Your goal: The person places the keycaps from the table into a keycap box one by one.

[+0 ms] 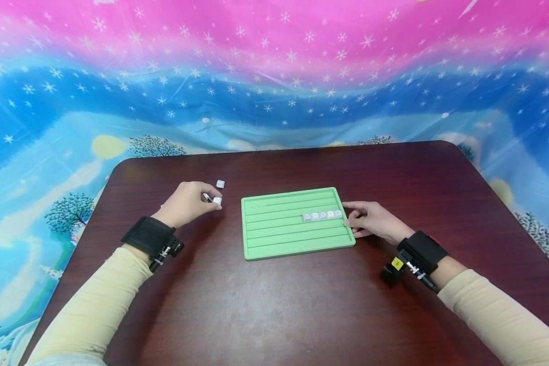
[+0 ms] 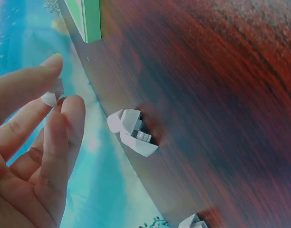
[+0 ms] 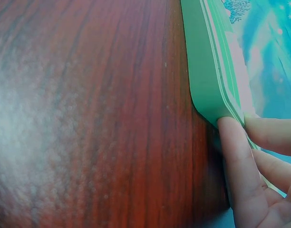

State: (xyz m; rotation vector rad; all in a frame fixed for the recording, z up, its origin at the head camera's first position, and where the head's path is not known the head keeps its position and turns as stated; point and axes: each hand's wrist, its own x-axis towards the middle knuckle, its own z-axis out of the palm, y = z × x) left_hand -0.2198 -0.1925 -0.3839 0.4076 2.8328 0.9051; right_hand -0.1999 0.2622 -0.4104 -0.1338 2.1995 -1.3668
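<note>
My left hand (image 1: pixel 189 203) pinches a small white keycap (image 2: pixel 54 92) between thumb and fingertips, just above the table's left part. Beside and below that hand, more white keycaps (image 2: pixel 136 135) lie on the wood, one with its hollow underside showing. Another keycap (image 1: pixel 220 184) sits a little farther back. To the right is a green ridged tray (image 1: pixel 274 239) with a short row of pale keycaps (image 1: pixel 322 215) against its right side. My right hand (image 1: pixel 372 219) grips the tray's right rim, thumb and fingers touching its edge (image 3: pixel 207 90).
A dark reddish-brown table (image 1: pixel 265 305) bears everything. Behind it hangs a pink and blue snowflake-patterned cloth (image 1: pixel 274 76). Each wrist wears a black strap (image 1: pixel 151 236) with a small camera.
</note>
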